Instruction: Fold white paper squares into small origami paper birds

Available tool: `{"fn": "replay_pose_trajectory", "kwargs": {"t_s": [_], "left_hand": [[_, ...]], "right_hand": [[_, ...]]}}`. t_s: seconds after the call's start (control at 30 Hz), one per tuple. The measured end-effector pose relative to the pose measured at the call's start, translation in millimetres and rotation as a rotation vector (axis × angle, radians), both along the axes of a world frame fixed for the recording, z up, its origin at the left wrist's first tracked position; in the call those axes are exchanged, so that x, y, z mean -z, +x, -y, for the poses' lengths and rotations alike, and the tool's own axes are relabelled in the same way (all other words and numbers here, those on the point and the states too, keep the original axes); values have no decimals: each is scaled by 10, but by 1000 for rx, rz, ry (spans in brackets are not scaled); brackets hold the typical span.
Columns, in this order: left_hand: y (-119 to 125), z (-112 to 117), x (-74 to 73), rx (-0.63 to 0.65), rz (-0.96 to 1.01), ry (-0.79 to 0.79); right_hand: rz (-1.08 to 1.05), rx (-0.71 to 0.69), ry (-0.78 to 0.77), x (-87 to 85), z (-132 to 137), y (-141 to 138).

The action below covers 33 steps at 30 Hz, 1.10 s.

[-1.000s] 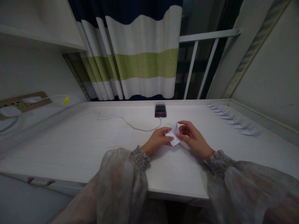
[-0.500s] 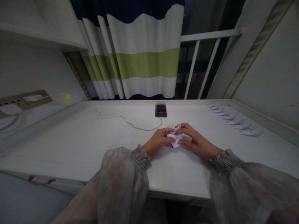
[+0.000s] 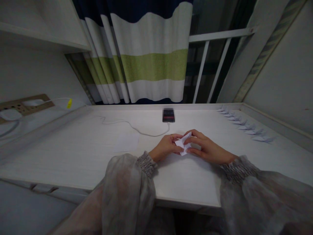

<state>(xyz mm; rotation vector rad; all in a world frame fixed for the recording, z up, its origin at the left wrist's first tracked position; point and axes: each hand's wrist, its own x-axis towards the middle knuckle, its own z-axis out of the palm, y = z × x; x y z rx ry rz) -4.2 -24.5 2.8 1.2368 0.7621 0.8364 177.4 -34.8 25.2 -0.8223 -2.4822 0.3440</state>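
Note:
A partly folded piece of white paper (image 3: pixel 184 147) is held just above the white desk (image 3: pixel 186 182), a pointed flap rising at its top. My left hand (image 3: pixel 167 147) pinches its left side, with the thumb across the front. From the right, my right hand (image 3: pixel 205 148) grips the other side between thumb and fingers. Fingertips behind the paper are hidden. A row of several folded white paper figures (image 3: pixel 246 127) runs along the desk's right side. On the left lies a flat sheet of white paper (image 3: pixel 126 142).
A dark blurred device (image 3: pixel 168 115) sits at the back of the desk, with a white cable (image 3: pixel 149 134) trailing left from it. A power strip (image 3: pixel 26 106) with plugs is at the far left. Behind the desk hangs a striped curtain (image 3: pixel 154 65) beside a white railing (image 3: pixel 220 36).
The paper's upper flap has swung slightly to the right and looks wider. My right hand has shifted a little with it; my left hand stays almost in place.

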Motion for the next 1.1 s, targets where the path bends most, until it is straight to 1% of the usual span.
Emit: {"fn": "replay_pose_trajectory", "kwargs": {"t_s": [0.17, 0.43, 0.73, 1.1], "left_hand": [[-1, -21, 26, 14, 4, -8], [10, -10, 36, 22, 9, -36], [3, -18, 44, 36, -4, -19], [4, -14, 26, 78, 49, -19]], "right_hand": [[25, -10, 29, -27, 12, 4], [-27, -19, -58, 0, 18, -15], [-9, 0, -66, -9, 19, -29], [-75, 36, -78, 38, 28, -34]]}}
